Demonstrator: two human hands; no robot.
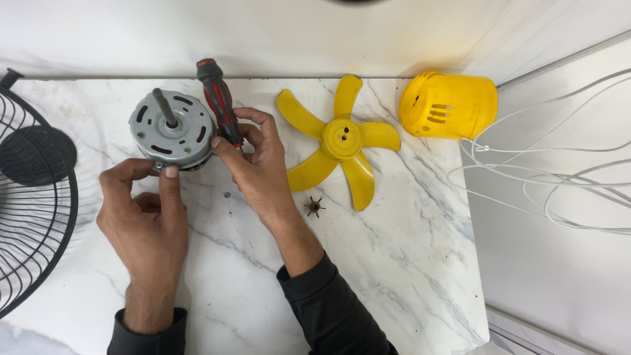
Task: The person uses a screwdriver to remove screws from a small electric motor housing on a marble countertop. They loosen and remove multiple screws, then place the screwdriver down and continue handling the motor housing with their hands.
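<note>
On the marble table (394, 263), at the far left, a black wire fan guard (33, 190) hangs over the edge; just right of it your left hand (144, 217) pinches the lower rim of the grey motor (172, 130) between thumb and forefinger. Your right hand (259, 167) closes around the red-and-black screwdriver (219, 100), set against the motor's right side. Farther right lie a small brown spiked part (314, 206), the yellow fan blade (340, 139), a yellow housing (450, 105) and white cables (559, 177).
</note>
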